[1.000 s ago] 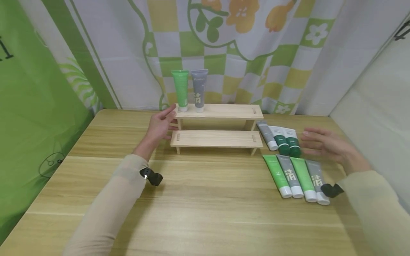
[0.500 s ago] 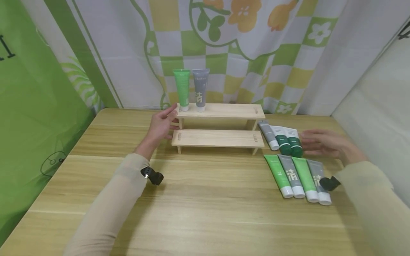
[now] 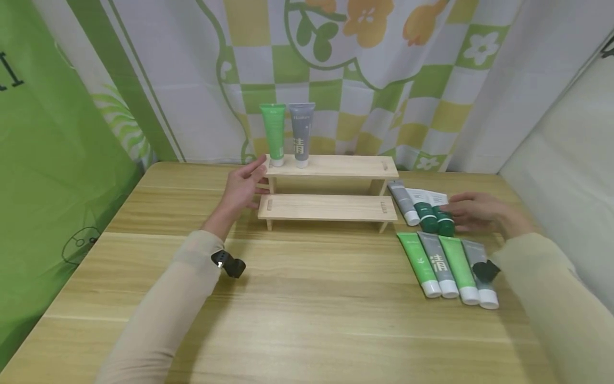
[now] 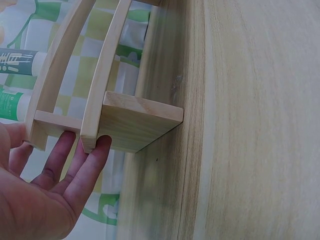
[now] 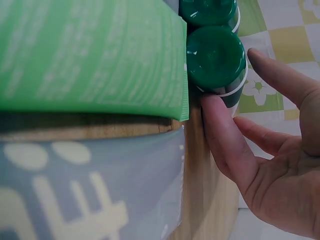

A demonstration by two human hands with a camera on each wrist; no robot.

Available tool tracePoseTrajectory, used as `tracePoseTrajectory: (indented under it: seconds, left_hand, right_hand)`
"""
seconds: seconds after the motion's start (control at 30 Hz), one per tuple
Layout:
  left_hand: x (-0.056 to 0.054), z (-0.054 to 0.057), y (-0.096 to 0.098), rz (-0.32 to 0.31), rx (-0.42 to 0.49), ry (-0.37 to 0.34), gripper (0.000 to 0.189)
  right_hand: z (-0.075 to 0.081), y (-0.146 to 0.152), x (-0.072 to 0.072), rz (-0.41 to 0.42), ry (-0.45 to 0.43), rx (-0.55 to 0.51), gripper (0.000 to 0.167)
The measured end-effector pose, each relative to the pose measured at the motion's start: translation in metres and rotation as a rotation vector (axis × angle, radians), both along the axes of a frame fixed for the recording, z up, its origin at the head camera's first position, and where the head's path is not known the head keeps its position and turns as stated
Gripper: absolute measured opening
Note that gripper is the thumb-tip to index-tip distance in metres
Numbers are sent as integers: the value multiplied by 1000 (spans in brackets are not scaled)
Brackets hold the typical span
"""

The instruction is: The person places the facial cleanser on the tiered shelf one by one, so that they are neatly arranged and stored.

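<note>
In the head view my left hand point(image 3: 239, 188) is at the left end of a two-tier wooden stand point(image 3: 331, 207). The left wrist view shows its slightly bent fingers point(image 4: 86, 172), spread and touching the ends of the boards. A green tube point(image 3: 274, 130) and a grey tube point(image 3: 301, 130) stand upright on the upper tier. At the right, my right hand point(image 3: 482, 213) reaches over the outer of two white tubes with dark green caps point(image 3: 445, 226). In the right wrist view one finger point(image 5: 220, 125) touches that tube beside its cap; another finger stands apart from it.
A grey tube point(image 3: 404, 204) lies left of the green-capped pair. Nearer on the wooden table point(image 3: 307, 309), green and grey tubes alternate in a row, beginning with a green tube point(image 3: 418, 264). A patterned curtain point(image 3: 374, 90) hangs behind the stand; a white curtain point(image 3: 571, 144) borders the right.
My right hand has moved left from beside the green-capped tubes until its fingers meet the outer one. The left hand keeps its place at the stand.
</note>
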State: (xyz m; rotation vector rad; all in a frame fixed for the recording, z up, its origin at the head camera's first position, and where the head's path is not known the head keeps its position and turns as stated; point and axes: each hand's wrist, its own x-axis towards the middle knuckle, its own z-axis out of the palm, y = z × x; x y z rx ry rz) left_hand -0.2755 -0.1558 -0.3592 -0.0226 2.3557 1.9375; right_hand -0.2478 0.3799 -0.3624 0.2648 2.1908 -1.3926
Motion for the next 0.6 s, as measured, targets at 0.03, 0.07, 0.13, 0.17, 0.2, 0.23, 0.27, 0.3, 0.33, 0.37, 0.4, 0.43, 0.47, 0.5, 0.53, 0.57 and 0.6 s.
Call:
tracePoseTrajectory:
  seconds: [0.03,0.07,0.13,0.17,0.2,0.23,0.27,0.3,0.33,0.37,0.4,0.43,0.47,0.5,0.53,0.57,0.6]
  left_hand:
    - [0,0,0,0,-1,2,43]
    - [0,0,0,0,-1,2,43]
    - [1,0,0,0,-2,2,43]
    - [1,0,0,-1,-3,0,44]
    - [1,0,0,-1,-3,-2,44]
    - [2,1,-1,-1,-3,-5,44]
    - [2,1,-1,-1,-3,-8,44]
    - [2,1,-1,0,-3,-11,44]
    - [3,2,-1,1,-4,-14,43]
    - [3,2,-1,3,-4,-15,43]
    - [3,2,0,4,-4,-16,43]
    - [3,2,0,5,-4,-18,43]
    - [3,3,0,6,-5,-19,43]
    - [3,3,0,7,-4,-19,43]
    - [4,3,0,7,-4,-20,44]
    - [4,3,0,7,-4,-21,44]
    - [4,3,-1,7,-4,-21,44]
  right_hand:
    - [0,-1,-1,-3,2,11,85]
    - [0,-2,-1,2,4,21,85]
    - [1,-4,-1,10,7,46,86]
    - [2,-5,-1,15,8,60,87]
    - [2,-5,-1,17,8,72,87]
    - [3,-6,-1,25,10,85,86]
    - [4,-7,-1,32,11,97,86]
    - [5,-8,-2,32,11,109,86]
    - [5,-8,-2,33,13,116,85]
    - [5,-9,-2,31,12,124,85]
    - [5,-9,-3,28,11,129,85]
    - [5,-10,-3,27,10,137,85]
    - [4,-10,-4,24,7,143,85]
    - [4,-11,-4,23,5,150,85]
    - [4,-11,-5,22,3,154,84]
    - [4,-11,-5,24,0,161,84]
    - [4,-12,-5,26,-3,164,84]
